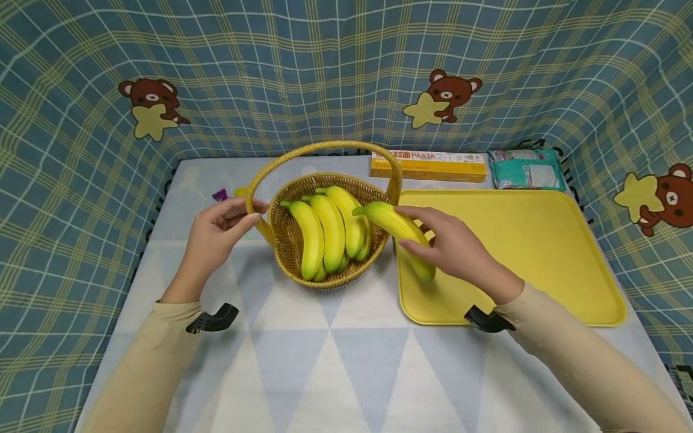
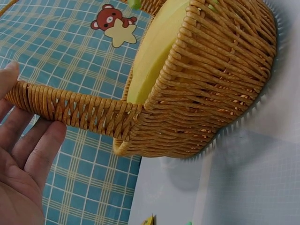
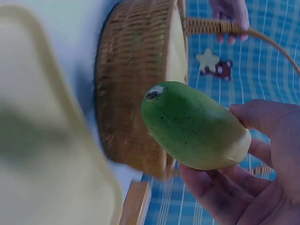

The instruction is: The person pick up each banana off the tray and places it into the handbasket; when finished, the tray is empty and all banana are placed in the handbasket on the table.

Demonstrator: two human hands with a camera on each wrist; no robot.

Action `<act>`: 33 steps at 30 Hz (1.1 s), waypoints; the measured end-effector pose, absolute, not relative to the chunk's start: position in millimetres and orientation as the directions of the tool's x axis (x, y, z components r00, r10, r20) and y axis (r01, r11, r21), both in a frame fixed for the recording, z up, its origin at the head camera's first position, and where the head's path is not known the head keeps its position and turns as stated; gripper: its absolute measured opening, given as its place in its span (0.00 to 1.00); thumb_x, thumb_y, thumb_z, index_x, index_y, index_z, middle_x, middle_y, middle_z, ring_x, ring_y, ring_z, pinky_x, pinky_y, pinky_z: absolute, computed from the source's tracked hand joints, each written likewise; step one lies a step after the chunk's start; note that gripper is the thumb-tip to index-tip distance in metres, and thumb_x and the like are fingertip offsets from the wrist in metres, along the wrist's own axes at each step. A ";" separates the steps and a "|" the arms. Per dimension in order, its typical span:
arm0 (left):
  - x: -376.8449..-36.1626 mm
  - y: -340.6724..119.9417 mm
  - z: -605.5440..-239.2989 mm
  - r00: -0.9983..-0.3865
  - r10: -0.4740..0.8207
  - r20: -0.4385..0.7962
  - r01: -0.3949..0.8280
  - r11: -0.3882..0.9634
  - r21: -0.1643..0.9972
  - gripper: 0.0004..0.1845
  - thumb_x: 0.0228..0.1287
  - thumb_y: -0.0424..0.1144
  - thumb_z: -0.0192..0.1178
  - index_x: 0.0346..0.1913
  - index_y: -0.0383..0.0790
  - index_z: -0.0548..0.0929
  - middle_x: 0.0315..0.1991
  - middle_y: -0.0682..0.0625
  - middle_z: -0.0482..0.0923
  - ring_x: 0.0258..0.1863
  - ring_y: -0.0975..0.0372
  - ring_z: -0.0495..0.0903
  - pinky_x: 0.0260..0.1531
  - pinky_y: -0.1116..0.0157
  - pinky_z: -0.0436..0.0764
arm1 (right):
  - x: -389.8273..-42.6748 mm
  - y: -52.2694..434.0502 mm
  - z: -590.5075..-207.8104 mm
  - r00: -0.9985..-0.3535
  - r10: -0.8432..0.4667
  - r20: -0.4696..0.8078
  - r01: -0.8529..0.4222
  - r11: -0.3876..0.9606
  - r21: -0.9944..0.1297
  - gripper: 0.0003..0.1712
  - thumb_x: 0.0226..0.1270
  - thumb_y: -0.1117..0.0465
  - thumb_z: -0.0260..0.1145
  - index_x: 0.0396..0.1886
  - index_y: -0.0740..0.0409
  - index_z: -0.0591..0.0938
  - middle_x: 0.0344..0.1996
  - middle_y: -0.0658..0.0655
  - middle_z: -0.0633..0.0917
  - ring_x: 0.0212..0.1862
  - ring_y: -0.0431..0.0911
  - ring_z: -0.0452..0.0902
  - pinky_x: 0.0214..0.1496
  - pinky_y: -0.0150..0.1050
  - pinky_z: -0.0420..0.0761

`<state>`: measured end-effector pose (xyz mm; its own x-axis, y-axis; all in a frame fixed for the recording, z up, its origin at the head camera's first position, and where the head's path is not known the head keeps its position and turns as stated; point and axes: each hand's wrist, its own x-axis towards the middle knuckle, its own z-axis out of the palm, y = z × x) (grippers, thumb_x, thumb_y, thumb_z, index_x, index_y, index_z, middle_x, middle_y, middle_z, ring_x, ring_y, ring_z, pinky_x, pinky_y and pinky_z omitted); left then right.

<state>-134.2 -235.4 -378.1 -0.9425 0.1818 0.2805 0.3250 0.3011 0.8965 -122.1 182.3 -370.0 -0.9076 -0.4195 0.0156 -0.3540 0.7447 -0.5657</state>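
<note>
now the banana [image 1: 402, 233] is in my right hand [image 1: 460, 251], with my fingers curled round it so it does not drop. it hangs between the basket [image 1: 325, 225] and the yellow tray [image 1: 541, 252], its tip over the basket's edge. three more bananas [image 1: 329, 234] lie inside. my left hand [image 1: 219, 237] pinches the handle [image 1: 260, 180], so the basket stays put.

I'm getting the head camera looking forward and down over the whole table [image 1: 346, 361]. The 2 wrist cameras are sitting far closer, each facing the basket [image 1: 325, 240] side-on from opposite sides; all 3 views are sharing that basket [image 2: 220, 84] [image 3: 136, 93].
</note>
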 end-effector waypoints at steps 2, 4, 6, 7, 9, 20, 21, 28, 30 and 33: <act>-132.8 -234.0 -374.7 -0.942 0.183 0.281 0.326 0.306 0.894 0.12 0.73 0.30 0.61 0.55 0.28 0.83 0.51 0.45 0.86 0.50 0.67 0.84 0.49 0.74 0.83 | -126.5 169.7 -368.3 -0.895 -0.444 0.031 -0.382 0.730 -0.566 0.36 0.71 0.49 0.70 0.76 0.41 0.70 0.64 0.53 0.79 0.48 0.48 0.80 0.38 0.41 0.82; -133.0 -234.3 -374.4 -0.942 0.184 0.281 0.327 0.310 0.893 0.12 0.73 0.30 0.61 0.55 0.28 0.83 0.51 0.44 0.86 0.50 0.66 0.85 0.49 0.74 0.83 | -132.4 157.4 -367.0 -0.883 -0.468 0.041 -0.404 0.712 -0.574 0.36 0.71 0.49 0.69 0.76 0.41 0.70 0.63 0.52 0.80 0.49 0.48 0.80 0.41 0.43 0.82; -134.7 -236.6 -377.5 -0.940 0.187 0.285 0.331 0.304 0.893 0.13 0.73 0.30 0.62 0.56 0.30 0.83 0.51 0.45 0.86 0.50 0.65 0.85 0.49 0.73 0.83 | -138.8 145.4 -366.1 -0.876 -0.481 0.042 -0.411 0.696 -0.588 0.35 0.72 0.48 0.69 0.76 0.41 0.70 0.61 0.51 0.81 0.48 0.47 0.79 0.44 0.44 0.81; -136.4 -238.3 -380.6 -0.939 0.188 0.287 0.333 0.302 0.893 0.13 0.72 0.31 0.62 0.56 0.31 0.84 0.51 0.46 0.87 0.51 0.65 0.85 0.49 0.73 0.83 | -142.3 139.3 -366.2 -0.872 -0.487 0.043 -0.414 0.689 -0.594 0.35 0.72 0.48 0.68 0.76 0.42 0.70 0.62 0.51 0.81 0.47 0.46 0.79 0.46 0.45 0.81; -138.4 -240.2 -384.4 -0.938 0.190 0.289 0.336 0.303 0.892 0.13 0.72 0.31 0.63 0.56 0.33 0.84 0.51 0.46 0.87 0.51 0.64 0.85 0.49 0.73 0.83 | -149.5 127.2 -366.9 -0.866 -0.498 0.042 -0.419 0.677 -0.605 0.34 0.73 0.47 0.68 0.75 0.44 0.71 0.63 0.51 0.80 0.48 0.45 0.79 0.48 0.45 0.80; -139.9 -239.8 -386.9 -0.939 0.189 0.289 0.337 0.322 0.885 0.12 0.72 0.27 0.61 0.55 0.27 0.83 0.51 0.41 0.86 0.50 0.66 0.84 0.49 0.74 0.83 | -169.0 63.4 -369.1 -0.813 -0.582 0.001 -0.474 0.660 -0.583 0.30 0.73 0.47 0.67 0.72 0.46 0.74 0.60 0.53 0.83 0.57 0.48 0.80 0.54 0.44 0.81; -140.2 -239.9 -387.0 -0.939 0.188 0.288 0.336 0.319 0.886 0.12 0.72 0.27 0.61 0.55 0.28 0.83 0.51 0.41 0.86 0.50 0.66 0.84 0.49 0.74 0.83 | -169.3 58.3 -369.5 -0.808 -0.589 -0.003 -0.480 0.661 -0.577 0.30 0.74 0.47 0.66 0.72 0.46 0.75 0.61 0.53 0.83 0.58 0.48 0.80 0.55 0.44 0.81; -138.5 -239.7 -384.3 -0.940 0.187 0.285 0.329 0.287 0.899 0.12 0.72 0.30 0.63 0.54 0.31 0.84 0.51 0.44 0.86 0.51 0.63 0.85 0.51 0.72 0.83 | -168.9 25.1 -369.6 -0.799 -0.601 -0.030 -0.504 0.694 -0.514 0.29 0.74 0.47 0.66 0.71 0.50 0.75 0.64 0.54 0.80 0.63 0.48 0.77 0.62 0.44 0.79; -138.0 -239.7 -383.9 -0.940 0.188 0.286 0.331 0.286 0.900 0.12 0.72 0.31 0.63 0.54 0.32 0.84 0.51 0.44 0.86 0.51 0.63 0.85 0.51 0.71 0.83 | -167.5 17.4 -369.2 -0.811 -0.585 -0.030 -0.495 0.712 -0.497 0.30 0.73 0.47 0.66 0.71 0.50 0.76 0.65 0.54 0.79 0.63 0.49 0.77 0.60 0.45 0.80; -138.1 -240.0 -383.8 -0.937 0.190 0.292 0.337 0.283 0.898 0.12 0.72 0.31 0.63 0.55 0.32 0.84 0.51 0.44 0.87 0.51 0.63 0.85 0.51 0.72 0.83 | -165.2 8.9 -369.8 -0.823 -0.567 -0.035 -0.480 0.727 -0.491 0.31 0.73 0.45 0.67 0.71 0.49 0.76 0.65 0.56 0.78 0.61 0.49 0.78 0.58 0.45 0.81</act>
<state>-138.1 -240.0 -383.8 -0.9374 0.1904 0.2916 0.3368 0.2828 0.8981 -165.2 8.9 -369.8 -0.8232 -0.5666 -0.0348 -0.4798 0.7272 -0.4909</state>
